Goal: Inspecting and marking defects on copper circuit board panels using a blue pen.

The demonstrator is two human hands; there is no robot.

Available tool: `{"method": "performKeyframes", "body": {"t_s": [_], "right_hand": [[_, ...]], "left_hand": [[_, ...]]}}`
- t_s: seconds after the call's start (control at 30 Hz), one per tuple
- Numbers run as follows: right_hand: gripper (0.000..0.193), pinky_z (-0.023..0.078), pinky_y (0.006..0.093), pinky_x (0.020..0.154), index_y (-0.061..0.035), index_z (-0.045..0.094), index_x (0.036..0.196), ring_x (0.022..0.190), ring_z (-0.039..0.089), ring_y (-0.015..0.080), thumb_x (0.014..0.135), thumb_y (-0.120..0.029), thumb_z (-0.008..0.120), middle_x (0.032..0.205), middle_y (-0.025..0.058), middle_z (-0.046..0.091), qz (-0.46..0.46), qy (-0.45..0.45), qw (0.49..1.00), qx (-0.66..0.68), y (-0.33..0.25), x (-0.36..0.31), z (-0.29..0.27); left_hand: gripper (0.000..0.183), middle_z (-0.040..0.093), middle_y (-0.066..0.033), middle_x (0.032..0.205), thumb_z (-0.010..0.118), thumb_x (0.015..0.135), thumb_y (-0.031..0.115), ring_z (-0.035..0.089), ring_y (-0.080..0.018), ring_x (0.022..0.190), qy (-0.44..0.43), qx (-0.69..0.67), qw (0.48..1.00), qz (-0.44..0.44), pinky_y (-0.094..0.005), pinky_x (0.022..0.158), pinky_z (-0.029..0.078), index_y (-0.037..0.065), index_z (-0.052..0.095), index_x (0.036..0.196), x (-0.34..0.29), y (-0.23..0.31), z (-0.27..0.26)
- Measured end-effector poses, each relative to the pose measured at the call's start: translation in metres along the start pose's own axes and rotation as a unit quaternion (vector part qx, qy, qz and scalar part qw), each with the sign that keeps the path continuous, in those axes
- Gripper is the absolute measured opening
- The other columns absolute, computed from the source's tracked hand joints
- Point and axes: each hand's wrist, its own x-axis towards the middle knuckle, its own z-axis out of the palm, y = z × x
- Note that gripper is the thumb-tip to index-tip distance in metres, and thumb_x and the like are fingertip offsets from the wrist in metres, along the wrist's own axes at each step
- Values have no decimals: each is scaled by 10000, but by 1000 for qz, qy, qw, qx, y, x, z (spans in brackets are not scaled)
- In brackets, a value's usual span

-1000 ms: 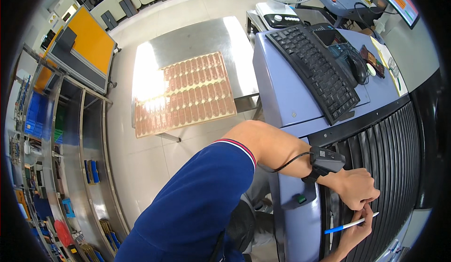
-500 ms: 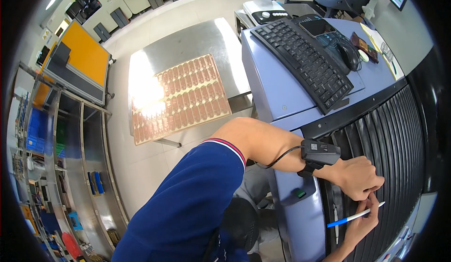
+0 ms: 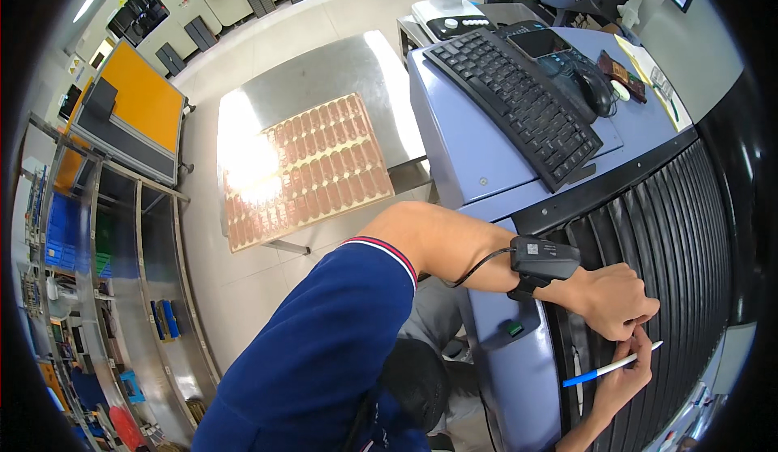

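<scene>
My left hand (image 3: 617, 299) is closed, its fingers curled above the black ribbed bellows cover (image 3: 681, 249). Whatever sits between those fingertips is hidden or too small to name. Just below it, my right hand (image 3: 626, 381) is closed with a blue and white pen (image 3: 609, 369) held across its fingers. The raised fingertips of the right hand meet the left hand's fingertips. On my left wrist is a strapped black box (image 3: 545, 259) with a cable.
A black keyboard (image 3: 515, 103), a mouse (image 3: 596, 91) and a phone (image 3: 539, 43) lie on the blue machine top (image 3: 454, 152). Left of it, a metal table (image 3: 324, 71) bears a patterned copper-coloured panel (image 3: 316, 164). Metal shelving (image 3: 154, 265) stands at far left.
The view has shifted slightly, so everything sits a little further left. Both hands stay together over the bellows cover, and the pen remains in the right hand.
</scene>
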Motion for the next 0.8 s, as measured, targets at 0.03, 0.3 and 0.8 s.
{"method": "performKeyframes", "body": {"t_s": [0.03, 0.3, 0.8], "right_hand": [[200, 484, 273, 691, 58, 640, 1144, 785, 630, 122, 958, -8, 606, 854, 136, 721, 0, -5, 1000, 0, 5, -1, 0], [203, 449, 253, 691, 65, 636, 1150, 787, 579, 99, 970, -17, 588, 859, 100, 701, -19, 0, 999, 25, 2, 0, 3], [192, 458, 258, 655, 55, 644, 1126, 739, 594, 113, 944, 0, 613, 811, 117, 702, -26, 13, 999, 35, 3, 1, 4]], "left_hand": [[114, 577, -126, 512, 640, 698, 129, 594, -333, 466, -5, -2, 1000, -7, -428, 429, 437, 30, 607, 745, -1, 0, 0], [163, 624, -114, 553, 661, 691, 165, 639, -309, 516, -18, -1, 1000, -26, -400, 504, 492, 20, 645, 762, 0, 0, 0], [156, 629, -114, 566, 670, 690, 168, 634, -317, 521, -10, -25, 999, -38, -413, 506, 483, 33, 638, 763, 2, 0, 1]]}}
